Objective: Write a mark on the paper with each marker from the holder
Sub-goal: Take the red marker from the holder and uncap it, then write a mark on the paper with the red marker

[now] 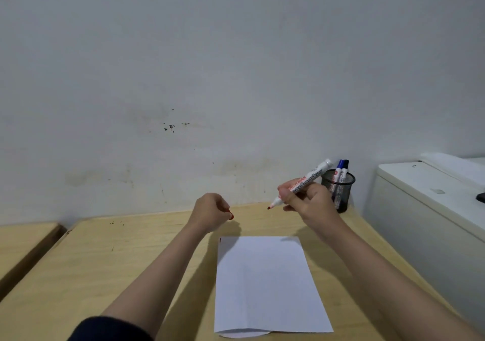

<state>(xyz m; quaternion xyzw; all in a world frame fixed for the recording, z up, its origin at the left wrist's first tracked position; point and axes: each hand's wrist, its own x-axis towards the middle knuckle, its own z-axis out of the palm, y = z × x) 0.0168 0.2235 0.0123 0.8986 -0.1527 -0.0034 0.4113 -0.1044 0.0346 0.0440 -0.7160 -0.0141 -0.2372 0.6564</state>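
- The right hand (307,199) is closed around an uncapped red marker (301,183), raised over the table (131,262); its label is too blurred to read.
- The left hand (211,212) is curled and pinches the red cap (231,216).
- The paper (265,283) lies between the arms, with a small red mark (220,240) at its far left corner.
- The mesh holder (338,191) stands behind the right hand with two markers (341,172) in it.

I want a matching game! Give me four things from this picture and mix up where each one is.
Things:
1. red marker
2. red cap
3. blue marker
4. paper

Places:
A. standing in the mesh holder
B. lying flat on the desk
C. in the grip of the right hand
D. pinched in the left hand

Pairs: 1-C, 2-D, 3-A, 4-B
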